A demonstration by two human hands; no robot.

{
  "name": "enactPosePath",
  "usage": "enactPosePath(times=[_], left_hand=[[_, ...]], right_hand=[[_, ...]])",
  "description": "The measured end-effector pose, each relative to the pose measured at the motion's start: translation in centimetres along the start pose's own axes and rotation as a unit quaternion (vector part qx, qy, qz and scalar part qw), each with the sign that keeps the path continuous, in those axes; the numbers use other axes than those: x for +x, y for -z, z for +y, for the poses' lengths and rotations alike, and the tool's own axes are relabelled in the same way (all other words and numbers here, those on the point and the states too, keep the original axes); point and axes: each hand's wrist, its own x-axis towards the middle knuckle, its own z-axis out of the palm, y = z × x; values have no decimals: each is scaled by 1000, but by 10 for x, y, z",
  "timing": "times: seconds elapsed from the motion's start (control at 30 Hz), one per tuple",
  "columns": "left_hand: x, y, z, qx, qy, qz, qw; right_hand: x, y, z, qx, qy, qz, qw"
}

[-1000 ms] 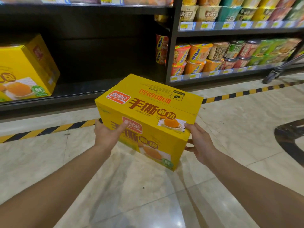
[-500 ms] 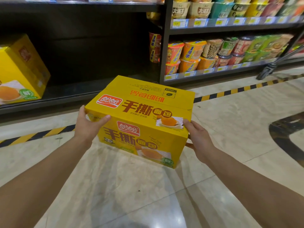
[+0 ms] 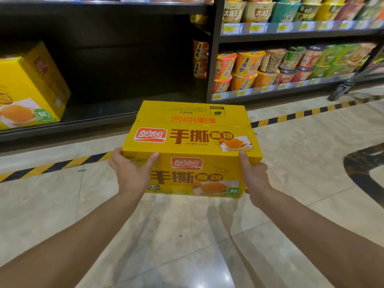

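Fingers of the left hand point(image 3: 133, 173) and right hand point(image 3: 254, 175) clasp the yellow box point(image 3: 191, 138) by its near corners.

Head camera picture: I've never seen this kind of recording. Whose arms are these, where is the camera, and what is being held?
There is no machine here. The camera sits on a person's head and looks forward and down, so the two bare arms are the wearer's own. The left hand and right hand grip the near corners of a yellow cardboard carton with red lettering and a bread picture, held above the pale tiled floor. Ahead is a dark low shelf; a second yellow carton with the same print stands at its left end. To the right, shelves hold rows of colourful instant noodle cups.
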Motion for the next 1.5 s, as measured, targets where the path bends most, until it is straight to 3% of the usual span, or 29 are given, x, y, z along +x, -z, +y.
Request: enactPosePath(times=[0.17,0.37,0.6,0.77,1.0,1.33,1.5], left_hand=[[-29,-2,-9,23,-31,-2,999],[-52,-2,-13,29,-54,-14,998],[-82,2,-27,26,-105,-88,990],[-93,17,-44,16,-142,-184,972],[-66,35,-60,57,-56,-213,974],[-62,20,-46,21,-52,-256,965],[-55,17,-44,7,-58,-274,960]], right_hand=[[18,4,-14,29,-56,31,998],[-17,-28,-13,48,-93,-54,993],[-61,-77,-15,27,-81,-146,986],[-60,-74,-16,34,-51,-136,989],[-41,-39,-12,86,-2,-186,979],[-43,-42,-12,124,10,-195,973],[-59,-72,-3,101,22,-146,984]])
